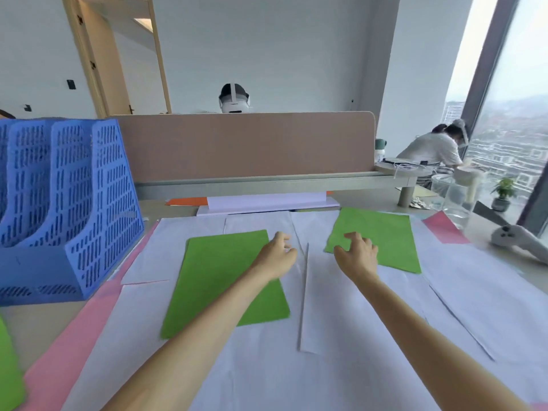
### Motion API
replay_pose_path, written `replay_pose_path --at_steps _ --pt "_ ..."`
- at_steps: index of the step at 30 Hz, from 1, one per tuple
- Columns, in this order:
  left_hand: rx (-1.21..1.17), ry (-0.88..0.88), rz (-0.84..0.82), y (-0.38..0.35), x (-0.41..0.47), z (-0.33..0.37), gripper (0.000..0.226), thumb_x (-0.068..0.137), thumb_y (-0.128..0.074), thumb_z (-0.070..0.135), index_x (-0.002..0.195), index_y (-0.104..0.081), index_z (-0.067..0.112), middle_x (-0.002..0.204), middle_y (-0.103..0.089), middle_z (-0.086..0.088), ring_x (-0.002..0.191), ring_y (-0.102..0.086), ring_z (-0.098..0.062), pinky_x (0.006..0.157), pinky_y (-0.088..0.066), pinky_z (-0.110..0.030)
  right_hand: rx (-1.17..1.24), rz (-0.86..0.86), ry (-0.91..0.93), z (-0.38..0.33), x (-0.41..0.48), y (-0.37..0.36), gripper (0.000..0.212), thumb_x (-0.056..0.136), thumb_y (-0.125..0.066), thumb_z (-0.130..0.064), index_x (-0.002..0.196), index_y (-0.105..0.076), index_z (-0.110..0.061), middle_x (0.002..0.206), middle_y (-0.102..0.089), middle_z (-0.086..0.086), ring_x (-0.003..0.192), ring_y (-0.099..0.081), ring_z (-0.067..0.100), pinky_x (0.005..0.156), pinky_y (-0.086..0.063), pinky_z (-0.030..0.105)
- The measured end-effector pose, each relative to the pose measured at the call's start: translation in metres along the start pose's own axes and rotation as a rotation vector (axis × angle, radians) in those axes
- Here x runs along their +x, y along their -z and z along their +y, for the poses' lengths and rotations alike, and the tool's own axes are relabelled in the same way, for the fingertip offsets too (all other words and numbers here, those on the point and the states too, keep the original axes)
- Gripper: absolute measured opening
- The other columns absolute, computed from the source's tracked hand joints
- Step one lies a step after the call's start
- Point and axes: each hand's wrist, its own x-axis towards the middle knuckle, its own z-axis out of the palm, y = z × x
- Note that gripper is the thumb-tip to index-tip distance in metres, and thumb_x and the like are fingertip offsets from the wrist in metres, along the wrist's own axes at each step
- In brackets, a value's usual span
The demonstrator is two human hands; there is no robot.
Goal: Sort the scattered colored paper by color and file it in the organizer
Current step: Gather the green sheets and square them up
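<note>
Two green sheets lie on the white paper covering the desk: the near green sheet [219, 280] toward the middle, the far green sheet [376, 238] toward the far right edge. The left hand [277, 253] hovers at the first sheet's far right corner, fingers loosely apart, empty; the right hand [357, 252] rests spread on the second. Gathering greens appears underway. Next comes stacking both for the blue organizer [59, 203], apparently empty, far left.
</note>
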Motion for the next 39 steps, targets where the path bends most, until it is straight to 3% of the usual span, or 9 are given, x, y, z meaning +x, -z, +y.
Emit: replay_pose_path --at_steps 5,9,13,17,20,24,28,36,39 --pt "-0.129 0.048 -0.106 -0.049 0.03 0.03 0.055 0.093 -0.048 0.024 0.143 -0.026 0.014 0.136 -0.05 -0.001 0.12 -0.051 -0.021 0.091 -0.04 -0.026 -0.1 0.08 -0.155 0.054 0.022 0.036 0.048 0.085 -0.053 -0.028 0.132 -0.049 -0.018 0.134 -0.044 0.017 0.128 -0.036 0.036 0.109 -0.029 0.042" --pt "-0.243 0.131 -0.196 -0.074 0.047 0.046 0.065 0.085 -0.054 0.034 0.141 -0.027 0.014 0.132 -0.045 0.001 0.12 -0.045 -0.017 0.092 -0.035 -0.027 0.166 0.091 -0.277 0.08 0.048 0.063 0.051 0.08 -0.056 -0.017 0.131 -0.051 -0.014 0.128 -0.052 0.018 0.119 -0.05 0.033 0.099 -0.043 0.038" --pt "-0.341 0.214 -0.171 -0.089 0.069 0.045 0.055 0.073 -0.052 0.03 0.121 -0.045 0.003 0.115 -0.056 -0.013 0.105 -0.054 -0.026 0.08 -0.036 -0.03 0.467 0.113 -0.369 0.092 0.069 0.072 0.057 0.079 -0.056 -0.005 0.135 -0.046 -0.008 0.114 -0.058 0.017 0.092 -0.058 0.029 0.079 -0.049 0.036" --pt "-0.516 0.247 -0.138 -0.095 0.079 0.049 0.012 0.073 -0.053 0.019 0.08 -0.043 0.019 0.078 -0.037 -0.001 0.077 -0.037 -0.02 0.076 -0.037 -0.029 0.625 0.025 -0.437 0.091 0.076 0.075 0.048 0.086 -0.053 0.002 0.133 -0.044 -0.005 0.101 -0.056 0.017 0.075 -0.057 0.024 0.06 -0.045 0.031" --pt "-0.594 0.27 -0.139 -0.095 0.079 0.053 0.005 0.09 -0.049 0.011 0.091 -0.05 0.015 0.097 -0.049 -0.004 0.093 -0.047 -0.019 0.084 -0.045 -0.032 0.526 -0.035 -0.379 0.085 0.08 0.069 0.047 0.086 -0.059 0.0 0.132 -0.049 0.0 0.104 -0.054 0.016 0.076 -0.054 0.023 0.062 -0.046 0.031" --pt "0.209 0.027 0.001 -0.092 0.088 0.042 0.043 0.092 -0.043 0.022 0.134 -0.042 0.013 0.137 -0.046 -0.008 0.124 -0.041 -0.029 0.097 -0.04 -0.036 0.361 -0.01 -0.34 0.082 0.09 0.057 0.067 0.072 -0.064 -0.017 0.137 -0.046 -0.014 0.13 -0.054 0.015 0.116 -0.053 0.034 0.099 -0.046 0.045" --pt "0.587 -0.027 -0.129 -0.101 0.101 0.025 0.052 0.094 -0.04 0.04 0.142 -0.038 0.017 0.148 -0.038 -0.005 0.136 -0.031 -0.028 0.106 -0.03 -0.04 0.519 0.047 -0.398 0.073 0.091 0.062 0.06 0.083 -0.06 -0.004 0.14 -0.041 -0.007 0.133 -0.05 0.014 0.112 -0.052 0.028 0.088 -0.045 0.035" --pt "0.426 -0.088 -0.081 -0.109 0.099 0.031 0.053 0.091 -0.049 0.033 0.138 -0.039 0.011 0.137 -0.05 -0.012 0.126 -0.046 -0.03 0.098 -0.04 -0.035 0.76 0.107 -0.493 0.075 0.087 0.064 0.018 0.086 -0.052 0.01 0.092 -0.047 -0.007 0.092 -0.052 0.01 0.072 -0.052 0.017 0.04 -0.05 0.025" --pt "0.073 0.01 -0.075 -0.105 0.095 0.038 0.047 0.093 -0.044 0.026 0.138 -0.039 0.013 0.139 -0.045 -0.006 0.123 -0.047 -0.028 0.092 -0.04 -0.028 0.919 0.134 -0.496 0.071 0.076 0.075 0.026 0.088 -0.045 0.016 0.085 -0.04 -0.01 0.091 -0.048 0.008 0.075 -0.051 0.019 0.044 -0.055 0.027"
